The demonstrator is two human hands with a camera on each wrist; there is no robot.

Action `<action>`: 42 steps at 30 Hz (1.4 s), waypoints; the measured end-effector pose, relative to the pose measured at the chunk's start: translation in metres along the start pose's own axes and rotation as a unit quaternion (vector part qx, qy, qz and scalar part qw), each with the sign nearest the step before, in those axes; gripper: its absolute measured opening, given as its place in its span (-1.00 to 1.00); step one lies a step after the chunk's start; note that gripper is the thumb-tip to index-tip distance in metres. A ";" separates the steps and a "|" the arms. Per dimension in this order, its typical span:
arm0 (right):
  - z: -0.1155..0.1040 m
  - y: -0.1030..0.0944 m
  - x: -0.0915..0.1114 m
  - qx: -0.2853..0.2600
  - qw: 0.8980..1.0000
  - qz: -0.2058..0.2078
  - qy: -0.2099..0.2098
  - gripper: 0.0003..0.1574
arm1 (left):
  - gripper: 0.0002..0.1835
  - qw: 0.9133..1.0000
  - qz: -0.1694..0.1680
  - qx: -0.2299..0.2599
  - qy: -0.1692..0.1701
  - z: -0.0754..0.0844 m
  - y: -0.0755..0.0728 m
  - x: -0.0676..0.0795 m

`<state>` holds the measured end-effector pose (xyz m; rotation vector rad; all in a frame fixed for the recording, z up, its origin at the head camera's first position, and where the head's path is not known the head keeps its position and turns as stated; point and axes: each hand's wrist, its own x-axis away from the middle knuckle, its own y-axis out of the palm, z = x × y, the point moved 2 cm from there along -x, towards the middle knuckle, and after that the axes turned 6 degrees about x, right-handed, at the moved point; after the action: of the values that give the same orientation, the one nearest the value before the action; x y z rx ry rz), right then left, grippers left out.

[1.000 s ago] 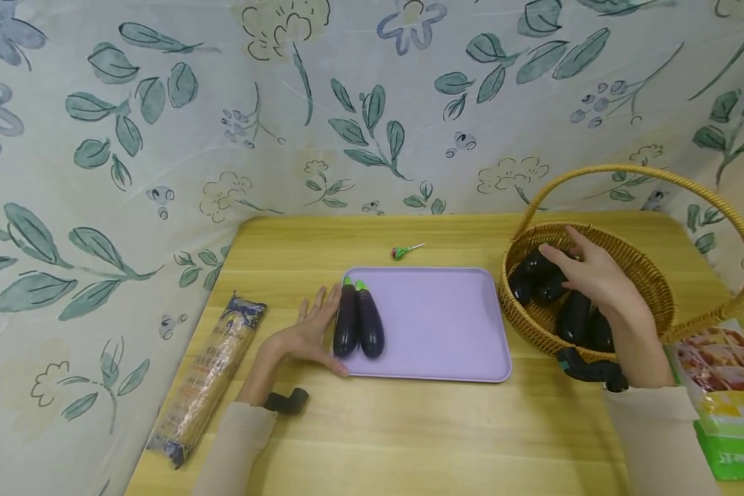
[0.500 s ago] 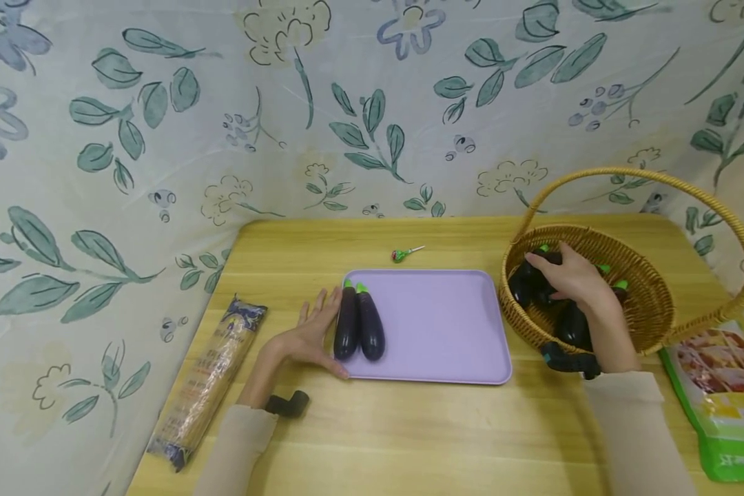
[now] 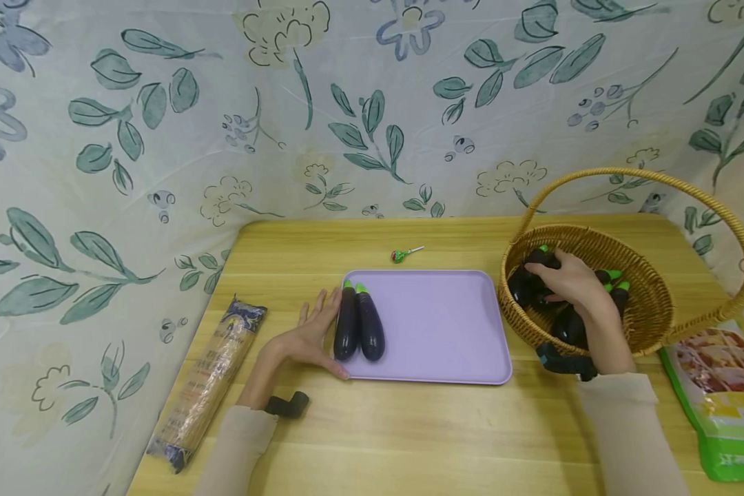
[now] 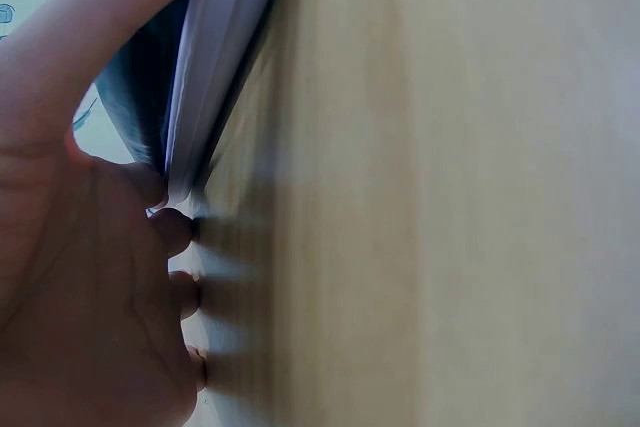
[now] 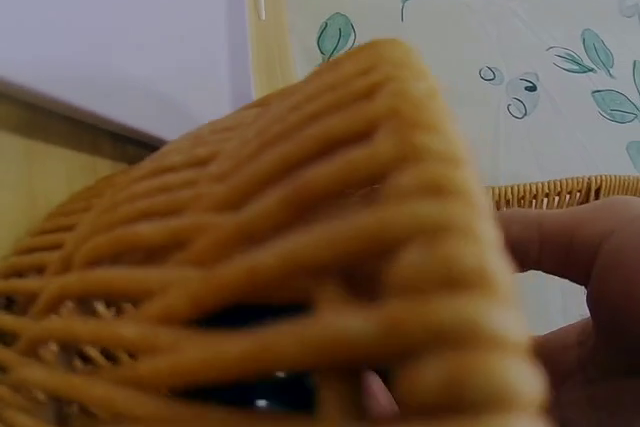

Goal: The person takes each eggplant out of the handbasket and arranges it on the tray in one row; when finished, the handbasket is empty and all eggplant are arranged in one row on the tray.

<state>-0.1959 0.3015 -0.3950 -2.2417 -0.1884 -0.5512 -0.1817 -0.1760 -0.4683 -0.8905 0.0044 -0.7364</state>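
My left hand lies with spread, straight fingers at the left edge of a lilac tray, thumb by its near corner. On the tray's left side, two eggplants, one by the edge and another beside it, lie side by side with green stems pointing away. My right hand reaches into a wicker basket and grips a dark eggplant, its thumb and fingers curled about it. More eggplants lie under that hand, partly hidden. In the right wrist view the basket's woven wall covers most of the hold.
A lollipop lies behind the tray. Packaged noodles rest at the table's left edge. A green and white food bag lies right of the basket, whose tall handle arches above it. A floral cloth hangs behind the table.
My right hand has moved left and lower inside the basket and closed its fingers about an eggplant. Green stems at the basket's right side have come into sight. The left hand stays put.
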 end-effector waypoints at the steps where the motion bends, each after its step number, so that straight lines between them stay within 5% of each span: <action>1: 0.001 0.000 0.001 -0.004 1.000 -0.004 -0.002 0.23 | 0.76 1.000 0.000 -0.002 0.000 0.000 0.000 0.000; 14: 0.009 0.000 0.020 -0.026 0.997 -0.031 -0.060 0.08 | 0.76 1.000 0.001 0.002 -0.001 0.000 0.000 0.000; 29: 0.018 0.007 0.032 -0.079 0.991 0.017 -0.104 0.08 | 0.75 1.000 0.000 -0.006 0.001 0.000 0.000 0.000; 42: 0.014 0.005 0.059 -0.039 0.987 0.035 -0.149 0.06 | 0.75 1.000 0.004 -0.007 0.002 -0.001 -0.001 0.000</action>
<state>-0.1375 0.3057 -0.3806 -2.3909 -0.2411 -0.1854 -0.1828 -0.1769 -0.4689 -0.9016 0.0169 -0.7325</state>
